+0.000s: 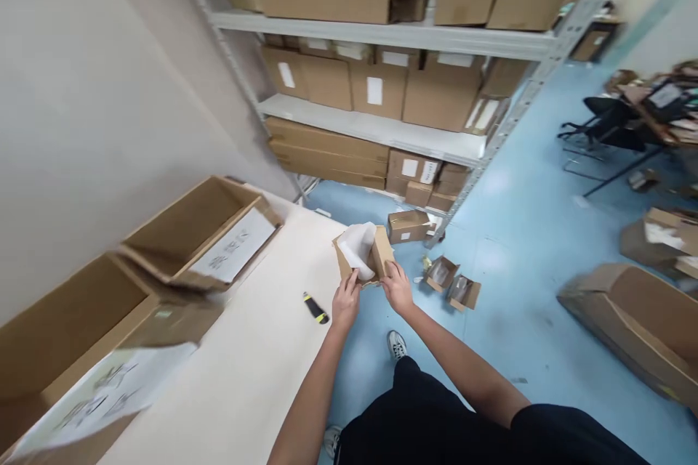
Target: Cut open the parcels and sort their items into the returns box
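One left hand (346, 301) and one right hand (397, 288) hold one open cardboard carton (384, 247), with one white sheet (357, 243) inside, between their fingers (353, 278). Left of those fingers: one black-and-yellow utility knife (315, 309), then two open cardboard bins (169, 323), two handwritten paper labels (234, 245). Just right of them: two small open cartons (473, 296). Beyond them, on the floor: one closed carton (400, 225), one metal shelving rack (382, 31). Nearer than them: two sneakers (397, 345)

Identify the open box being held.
The small cardboard box with a white sheet inside, between the left hand and right hand; neither hand touches any other.
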Available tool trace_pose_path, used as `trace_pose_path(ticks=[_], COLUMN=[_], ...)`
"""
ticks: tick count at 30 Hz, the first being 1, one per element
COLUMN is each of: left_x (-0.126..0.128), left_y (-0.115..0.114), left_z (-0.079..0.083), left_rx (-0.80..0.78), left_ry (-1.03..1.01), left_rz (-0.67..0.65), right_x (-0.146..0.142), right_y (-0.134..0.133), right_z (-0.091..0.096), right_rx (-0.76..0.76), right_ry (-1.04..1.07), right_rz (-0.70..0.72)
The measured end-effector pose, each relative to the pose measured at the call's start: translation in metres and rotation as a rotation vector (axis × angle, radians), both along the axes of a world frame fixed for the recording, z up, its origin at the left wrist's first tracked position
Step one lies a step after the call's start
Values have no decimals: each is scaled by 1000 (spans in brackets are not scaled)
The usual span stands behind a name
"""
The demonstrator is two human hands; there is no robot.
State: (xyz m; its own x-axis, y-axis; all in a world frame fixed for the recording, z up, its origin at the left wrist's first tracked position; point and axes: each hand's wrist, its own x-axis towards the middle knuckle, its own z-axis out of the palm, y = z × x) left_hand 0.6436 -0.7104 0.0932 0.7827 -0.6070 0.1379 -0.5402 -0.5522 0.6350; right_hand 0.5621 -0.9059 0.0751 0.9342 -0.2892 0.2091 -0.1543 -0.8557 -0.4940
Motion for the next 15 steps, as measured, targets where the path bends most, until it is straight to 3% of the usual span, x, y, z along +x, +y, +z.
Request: trace_pose_path(ticks=[4,8,12,15], left_x=[16,26,39,51], left_y=[-105,-181,-234,-250], left_z=[-8,-15,-17,-19], left_rx=[24,153,382,519], left_ry=[-1,-111,-206,-207], left_rz=[-213,-382,-464,-455], right_x=[-25,-36,-30,-23], right_y=[-83,-137,-177,-198], right_z=[-11,-20,-19,-14], right_rx=[5,-4,-47,-33], right_ry=[5,43,326,454], right_rz=[-187,-319,-422,-482])
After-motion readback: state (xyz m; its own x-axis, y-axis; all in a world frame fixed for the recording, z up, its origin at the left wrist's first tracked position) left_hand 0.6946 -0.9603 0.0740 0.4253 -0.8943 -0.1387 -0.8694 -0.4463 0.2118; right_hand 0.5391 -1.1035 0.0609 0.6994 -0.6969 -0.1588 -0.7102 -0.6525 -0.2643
